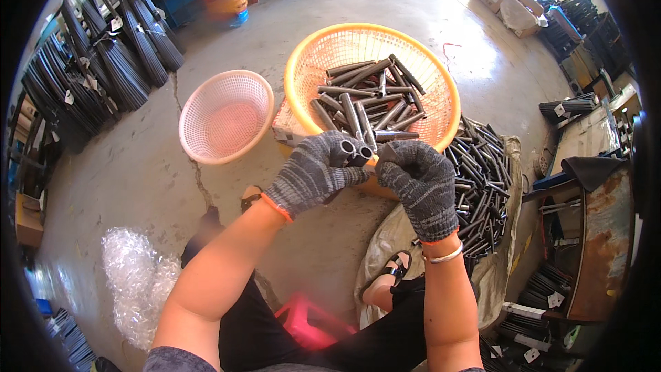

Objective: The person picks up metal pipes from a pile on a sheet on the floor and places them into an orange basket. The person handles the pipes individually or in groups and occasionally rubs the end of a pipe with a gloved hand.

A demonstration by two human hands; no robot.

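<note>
My gloved left hand is closed around short metal tubes, whose round open ends point toward me. Against those ends my gloved right hand is closed in a pinch. A small pale bit shows at its fingertips, too little to name. Both hands are over the near rim of a large orange plastic basket. Inside that basket lies a loose heap of dark metal tubes. Both gloves are grey knit with orange cuffs.
An empty-looking pale pink basket stands left of the orange one. More tubes are piled on a beige sheet at right. Clear plastic wrap lies lower left; a pink stool is below me. Bundled rods lean far left.
</note>
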